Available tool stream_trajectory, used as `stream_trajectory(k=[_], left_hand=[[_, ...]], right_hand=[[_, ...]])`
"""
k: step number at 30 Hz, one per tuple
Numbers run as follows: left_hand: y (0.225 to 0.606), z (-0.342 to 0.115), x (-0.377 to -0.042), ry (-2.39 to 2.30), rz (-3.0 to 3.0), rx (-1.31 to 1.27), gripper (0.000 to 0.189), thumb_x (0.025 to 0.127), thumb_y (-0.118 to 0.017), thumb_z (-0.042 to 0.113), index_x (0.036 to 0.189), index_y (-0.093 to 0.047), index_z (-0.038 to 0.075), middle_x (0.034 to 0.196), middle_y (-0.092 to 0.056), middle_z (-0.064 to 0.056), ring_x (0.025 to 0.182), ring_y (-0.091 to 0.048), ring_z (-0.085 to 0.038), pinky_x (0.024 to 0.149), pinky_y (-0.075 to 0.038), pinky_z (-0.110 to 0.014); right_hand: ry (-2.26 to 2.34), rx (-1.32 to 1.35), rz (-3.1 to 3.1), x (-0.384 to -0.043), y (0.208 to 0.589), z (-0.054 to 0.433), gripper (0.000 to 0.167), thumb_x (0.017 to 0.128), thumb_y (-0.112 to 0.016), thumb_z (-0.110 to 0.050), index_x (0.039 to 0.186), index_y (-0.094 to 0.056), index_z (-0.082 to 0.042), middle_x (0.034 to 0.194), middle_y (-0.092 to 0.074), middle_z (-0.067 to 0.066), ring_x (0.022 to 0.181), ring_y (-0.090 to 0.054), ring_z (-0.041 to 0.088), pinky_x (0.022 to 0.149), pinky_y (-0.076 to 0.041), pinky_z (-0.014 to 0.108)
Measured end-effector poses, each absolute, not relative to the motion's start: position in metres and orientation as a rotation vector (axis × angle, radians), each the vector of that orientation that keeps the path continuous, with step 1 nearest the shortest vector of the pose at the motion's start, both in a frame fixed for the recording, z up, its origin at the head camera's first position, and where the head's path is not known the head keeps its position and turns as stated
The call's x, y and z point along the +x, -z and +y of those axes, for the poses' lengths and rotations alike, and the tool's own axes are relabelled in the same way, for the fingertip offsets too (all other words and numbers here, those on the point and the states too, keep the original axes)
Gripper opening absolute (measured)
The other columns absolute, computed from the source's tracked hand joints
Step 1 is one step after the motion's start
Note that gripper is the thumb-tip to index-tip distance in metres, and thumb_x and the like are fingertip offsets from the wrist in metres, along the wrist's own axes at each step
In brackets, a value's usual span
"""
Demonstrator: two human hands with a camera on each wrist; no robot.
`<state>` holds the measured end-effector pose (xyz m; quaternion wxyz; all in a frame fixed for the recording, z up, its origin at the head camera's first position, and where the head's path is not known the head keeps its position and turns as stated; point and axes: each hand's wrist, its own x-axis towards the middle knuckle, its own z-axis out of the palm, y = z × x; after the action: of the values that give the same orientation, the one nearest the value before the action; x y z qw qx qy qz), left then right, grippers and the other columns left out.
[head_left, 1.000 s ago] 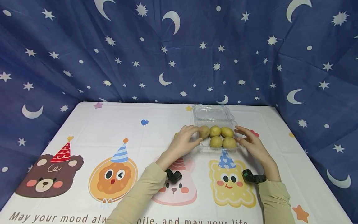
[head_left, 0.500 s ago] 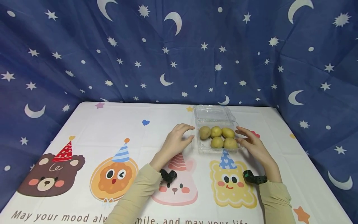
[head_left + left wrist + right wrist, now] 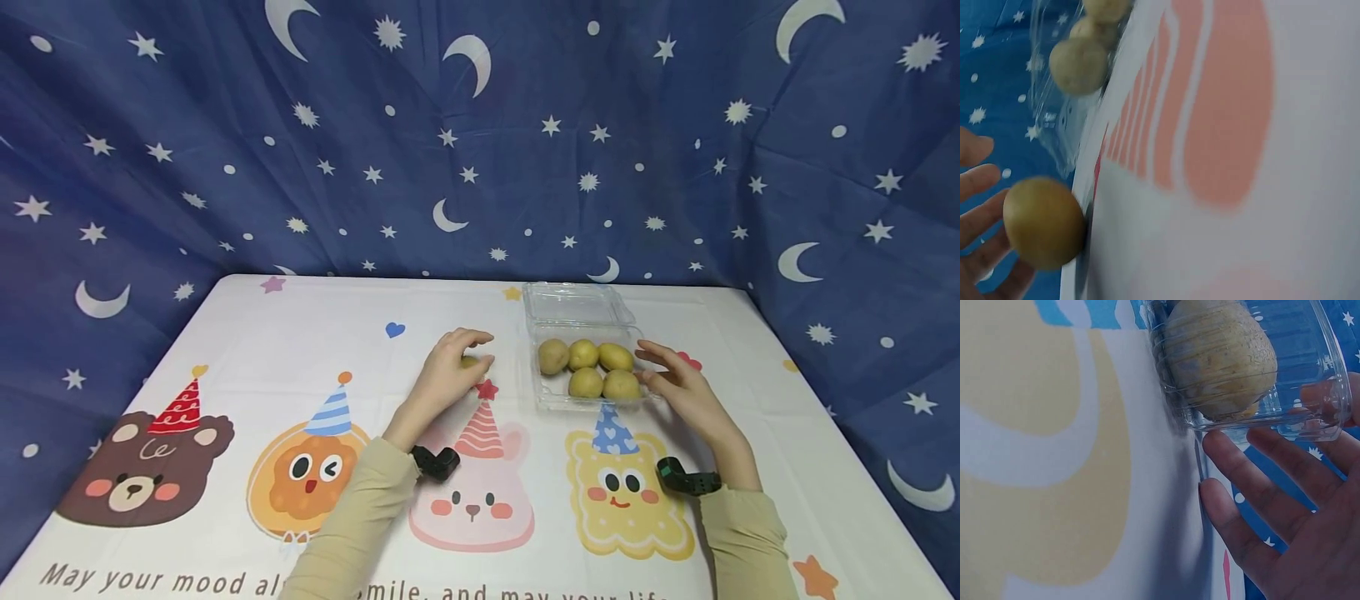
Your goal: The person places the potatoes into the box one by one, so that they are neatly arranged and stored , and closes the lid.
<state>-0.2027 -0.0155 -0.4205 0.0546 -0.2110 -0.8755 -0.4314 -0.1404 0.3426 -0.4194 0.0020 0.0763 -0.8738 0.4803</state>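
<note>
A single potato (image 3: pixel 1044 223) sits on the tabletop left of the clear plastic container (image 3: pixel 550 400). My left hand (image 3: pixel 444 371) arches around it, fingers spread beyond it and relaxed in the left wrist view. Several potatoes (image 3: pixel 586 383) lie in the container, three along the back and two at the front right. At the container's right side is my right hand (image 3: pixel 678 383). In the right wrist view one fingertip reaches over the rim while other fingers lie along the outer wall, near a potato (image 3: pixel 1222 359) inside.
The container's hinged lid (image 3: pixel 577 302) is folded back toward the rear table edge. A white cloth (image 3: pixel 300 333) printed with cartoon figures covers the table. Behind it hangs a blue star-and-moon curtain (image 3: pixel 337 100). Both wrists wear black camera bands.
My left hand has drawn back from the container's left side and moved left to the loose potato. My right hand stays at the container's right side.
</note>
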Motion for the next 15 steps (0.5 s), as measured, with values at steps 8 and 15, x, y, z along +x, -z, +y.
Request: stream_trajectory(k=[8, 15], left_hand=[[0.427, -0.035, -0.21, 1.382, -2.763, -0.671, 0.032, 0.088, -0.066, 0.019, 0.119, -0.065, 0.007, 0.113, -0.066, -0.011, 0.105, -0.061, -0.024, 0.092, -0.051, -0.039], [0.428, -0.037, -0.211, 1.348, -2.847, -0.74, 0.036, 0.085, -0.07, 0.02, 0.119, -0.065, 0.009, 0.106, -0.066, -0.006, 0.088, -0.056, -0.019, 0.079, -0.046, -0.028]], right_hand=[[-1.505, 0.245, -2.742, -0.14, 0.42, 0.342, 0.052, 0.1, -0.05, -0.017, 0.147, -0.033, -0.001, 0.14, -0.047, 0.028, 0.095, -0.057, -0.013, 0.079, -0.045, 0.009], [-1.512, 0.254, -2.733, -0.14, 0.42, 0.342, 0.052, 0.1, -0.049, -0.015, 0.147, -0.033, 0.0, 0.139, -0.047, 0.029, 0.095, -0.058, -0.013, 0.079, -0.045, 0.009]])
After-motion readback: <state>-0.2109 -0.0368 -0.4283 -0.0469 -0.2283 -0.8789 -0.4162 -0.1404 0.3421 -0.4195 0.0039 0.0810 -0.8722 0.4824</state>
